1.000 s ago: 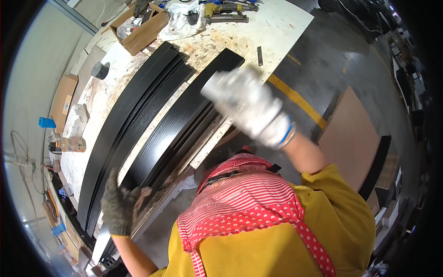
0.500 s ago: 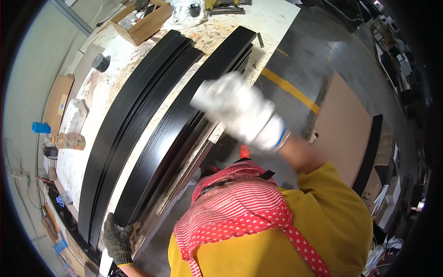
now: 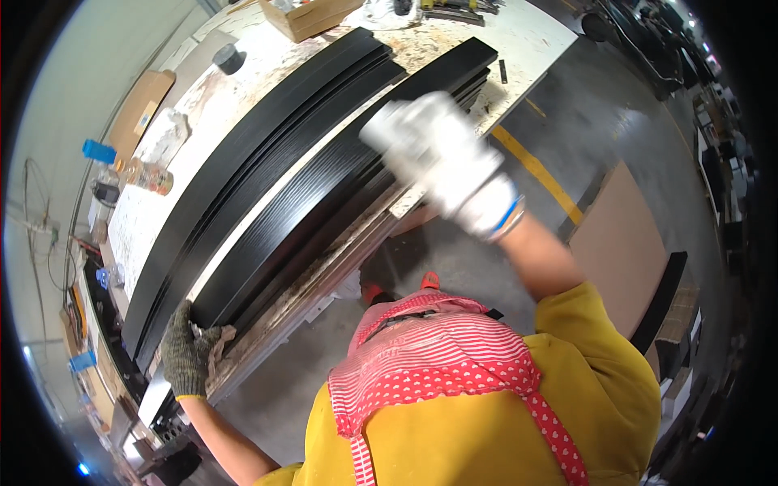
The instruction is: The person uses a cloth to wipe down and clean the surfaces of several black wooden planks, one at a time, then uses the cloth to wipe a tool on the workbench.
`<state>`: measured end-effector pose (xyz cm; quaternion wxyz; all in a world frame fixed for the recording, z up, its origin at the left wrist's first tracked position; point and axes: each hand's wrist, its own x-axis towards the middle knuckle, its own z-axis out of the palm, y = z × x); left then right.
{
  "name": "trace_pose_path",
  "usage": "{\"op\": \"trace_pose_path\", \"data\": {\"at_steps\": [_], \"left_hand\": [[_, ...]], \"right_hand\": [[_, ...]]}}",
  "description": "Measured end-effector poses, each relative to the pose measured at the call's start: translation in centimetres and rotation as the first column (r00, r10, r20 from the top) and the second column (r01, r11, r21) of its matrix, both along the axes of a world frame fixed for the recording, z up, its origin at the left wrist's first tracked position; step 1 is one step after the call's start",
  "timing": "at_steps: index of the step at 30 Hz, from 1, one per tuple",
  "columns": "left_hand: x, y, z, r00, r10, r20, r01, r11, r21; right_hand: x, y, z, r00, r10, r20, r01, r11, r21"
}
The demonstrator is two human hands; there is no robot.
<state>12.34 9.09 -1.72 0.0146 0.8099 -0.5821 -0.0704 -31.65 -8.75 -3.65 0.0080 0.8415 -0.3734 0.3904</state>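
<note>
My left hand (image 3: 188, 356), in a dark knit glove, grips the near end of a black curved board (image 3: 275, 223) with visible grain. A crumpled brownish scrap (image 3: 220, 344) shows by its fingers. Over the far half of that board is my right hand (image 3: 442, 154), white-gloved and blurred. It looks closed around a pale, square-edged piece that I cannot make out; whether it touches the board is unclear. More dark boards lie stacked under this one. To the left, along the same curve, lies another set of black curved boards (image 3: 251, 154).
The paint-stained white table (image 3: 519, 32) bears a cardboard box (image 3: 304, 20), a dark round container (image 3: 228, 58), a clear bottle (image 3: 150, 176) and a small dark strip (image 3: 502, 71). A large brown panel (image 3: 620, 243) stands to the right, past a yellow floor line (image 3: 539, 170).
The view has shifted, so the table sits further right at its far end. My right hand has moved slightly toward the board's far end. My left hand stays at the near end.
</note>
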Motion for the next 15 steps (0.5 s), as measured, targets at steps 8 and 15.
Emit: {"op": "trace_pose_path", "data": {"at_steps": [8, 15], "left_hand": [[-0.9, 0.1, 0.4, 0.995, -0.095, -0.018, 0.094, 0.994, -0.048], [8.3, 7.3, 1.0, 0.991, -0.133, -0.023, 0.129, 0.984, -0.126]], "right_hand": [[6.5, 3.7, -1.6, 0.962, -0.098, -0.255, 0.109, 0.994, 0.029], [12.3, 6.7, 0.2, 0.992, 0.061, -0.11, -0.087, 0.966, -0.244]]}}
